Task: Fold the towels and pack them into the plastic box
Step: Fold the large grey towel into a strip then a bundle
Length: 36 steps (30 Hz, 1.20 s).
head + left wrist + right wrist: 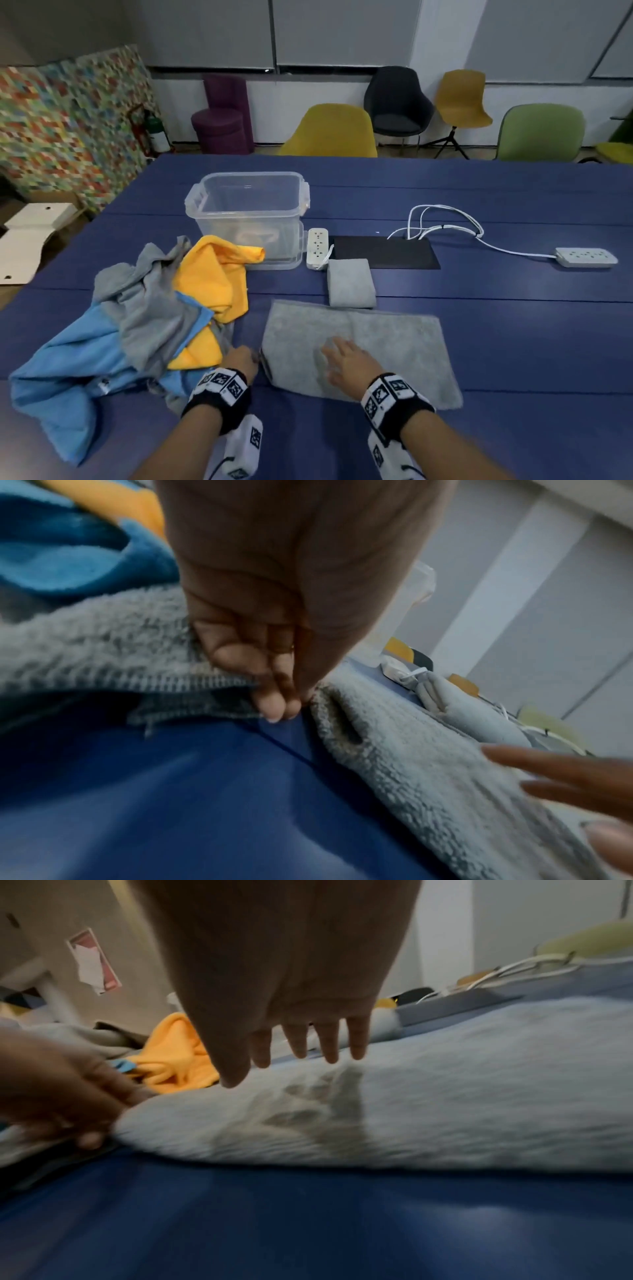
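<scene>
A grey towel [359, 353] lies spread flat on the blue counter [513, 325], near the person and a little right of centre, folded once so that a doubled edge shows at its left end. The right hand [349, 363] is over the left half of this towel with its fingers [329, 1039] straight and spread, holding nothing; the right wrist view shows the fingertips just above the pile with their shadow on the cloth, so whether they touch it cannot be told. The left hand [241, 363] is at the towel's left edge, its fingers [274, 696] curled downward with the tips at the counter between that edge and the hem of another grey cloth. Whether it actually pinches the towel's corner cannot be told from these views.

Left of the hands lies a loose heap: a light blue towel [61, 370] nearest, a crumpled grey towel [150, 308] over it, and a yellow towel [212, 277] on the far side. Just beyond the spread towel, touching or almost touching its far edge, sits a small folded grey towel [351, 282]. The clear plastic box [250, 212] stands open farther away and to the left, with the yellow towel against its near wall. A white power strip [317, 248] lies just right of the box, beside a black mat [383, 251].
</scene>
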Available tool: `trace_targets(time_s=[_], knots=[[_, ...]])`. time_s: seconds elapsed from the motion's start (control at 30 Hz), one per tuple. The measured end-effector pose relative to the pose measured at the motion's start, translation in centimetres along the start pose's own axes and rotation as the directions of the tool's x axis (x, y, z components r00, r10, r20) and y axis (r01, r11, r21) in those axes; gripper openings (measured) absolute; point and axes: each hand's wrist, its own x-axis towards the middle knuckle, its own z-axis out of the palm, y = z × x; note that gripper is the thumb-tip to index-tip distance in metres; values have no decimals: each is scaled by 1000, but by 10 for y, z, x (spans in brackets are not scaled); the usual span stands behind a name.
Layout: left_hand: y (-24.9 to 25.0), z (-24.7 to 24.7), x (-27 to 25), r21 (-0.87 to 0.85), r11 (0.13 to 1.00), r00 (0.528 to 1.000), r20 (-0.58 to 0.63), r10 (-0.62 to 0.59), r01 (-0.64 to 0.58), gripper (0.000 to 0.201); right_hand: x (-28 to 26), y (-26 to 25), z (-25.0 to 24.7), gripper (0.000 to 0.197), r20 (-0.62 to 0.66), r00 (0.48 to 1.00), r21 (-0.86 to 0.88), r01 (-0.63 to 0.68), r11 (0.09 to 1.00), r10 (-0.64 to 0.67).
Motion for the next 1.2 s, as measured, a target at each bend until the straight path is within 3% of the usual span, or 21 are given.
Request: trace_targets(time_s=[0.1,0.2,0.33,0.43,0.57,0.63,0.73,0.8,0.93,1.0,1.07,1.13,1.2], knots=[[1,3,-6,2,990,988,-63,144,-144,29,15,-23,12,64,98,993,-77,-60,995,67],[3,6,-8,64,945,923,-204,326,-320,25,22,-31,19,67,145,978,-153,-128,980,150],[7,9,-9,107,923,867,-319,383,-369,22,23,-32,18,70,163,974,-144,-136,980,159],[7,10,-7,252,880,853,-245,460,-402,26,22,-33,17,76,174,971,-129,-144,981,165],[14,4,-7,456,775,790,-217,574,-438,29,24,-35,17,79,176,969,-109,-159,981,176],[16,1,-5,437,777,836,-91,540,-454,27,24,-36,16,79,179,967,-104,-167,980,184],[19,1,-1,66,899,901,78,427,-432,36,22,-36,15,78,178,966,-108,-170,979,187],[21,2,-1,-60,928,917,141,372,-367,41,22,-36,15,77,178,966,-109,-172,979,189],[18,-4,1,-123,943,926,187,327,-308,32,25,-36,15,77,191,960,-116,-184,976,203],[15,-6,-1,-324,900,921,156,356,-293,30,26,-36,16,79,195,959,-106,-190,976,207],[10,-10,-4,-514,835,945,124,302,-199,30,26,-35,16,80,197,959,-101,-185,978,202],[3,-16,-5,-465,872,960,140,243,-153,35,24,-36,15,80,197,961,-104,-176,979,194],[-9,-23,-4,-114,981,981,95,171,-160,40,22,-37,13,80,206,960,-108,-170,979,190]])
